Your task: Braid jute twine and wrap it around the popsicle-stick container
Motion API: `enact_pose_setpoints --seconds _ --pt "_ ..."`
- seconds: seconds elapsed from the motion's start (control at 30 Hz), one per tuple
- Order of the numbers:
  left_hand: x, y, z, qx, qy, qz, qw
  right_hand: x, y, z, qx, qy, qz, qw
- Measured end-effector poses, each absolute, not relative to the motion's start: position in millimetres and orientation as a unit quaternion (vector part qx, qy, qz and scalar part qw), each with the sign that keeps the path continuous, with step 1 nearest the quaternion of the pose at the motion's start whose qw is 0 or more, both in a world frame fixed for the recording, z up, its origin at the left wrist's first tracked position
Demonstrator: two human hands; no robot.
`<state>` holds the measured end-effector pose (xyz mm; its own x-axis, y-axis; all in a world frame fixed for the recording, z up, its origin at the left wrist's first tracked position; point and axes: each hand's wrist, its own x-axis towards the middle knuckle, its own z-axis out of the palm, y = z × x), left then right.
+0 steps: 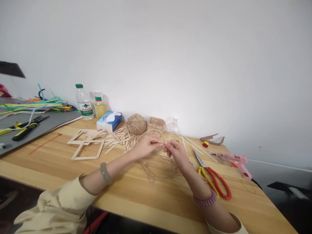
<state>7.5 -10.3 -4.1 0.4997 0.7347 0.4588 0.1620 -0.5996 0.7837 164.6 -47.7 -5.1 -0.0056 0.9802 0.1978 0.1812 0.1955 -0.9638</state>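
Both hands meet over the middle of the wooden table. My left hand (147, 145) pinches a strand of twine (148, 169) between thumb and fingers. Right beside it, my right hand (175, 149) is closed on the same twine, fingertips almost touching those of the left. Loose loops of the twine lie on the table under the hands. Behind them rests a ball of twine (136, 124), and to its right stands a small container made of craft sticks (156, 125). The exact spot where the fingers hold the strand is small and partly hidden.
Scissors (211, 177) with red and yellow handles lie at right, near a pink glue gun (235, 159). Craft sticks (117, 138) and stick frames (87, 149) spread at left. Behind stand a tissue pack (109, 121) and a water bottle (84, 102). Pliers (28, 127) lie far left.
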Motion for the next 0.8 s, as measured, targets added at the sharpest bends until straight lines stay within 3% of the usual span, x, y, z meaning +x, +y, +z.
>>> enact_pose_setpoints --seconds 0.17,0.5,0.63,0.8 --pt "10 -17 -12 0.869 0.280 0.406 0.042 157 -48 -10 -0.492 -0.577 0.401 0.514" --pt "10 -21 -21 0.879 0.276 0.351 -0.168 159 -46 -14 -0.518 -0.632 0.296 0.495" --pt "11 -25 -15 0.885 0.271 0.358 -0.119 164 -45 -13 -0.525 -0.651 0.261 0.482" --pt "10 -23 -1 0.818 0.336 0.426 0.188 164 -49 -5 -0.524 -0.692 0.252 0.428"
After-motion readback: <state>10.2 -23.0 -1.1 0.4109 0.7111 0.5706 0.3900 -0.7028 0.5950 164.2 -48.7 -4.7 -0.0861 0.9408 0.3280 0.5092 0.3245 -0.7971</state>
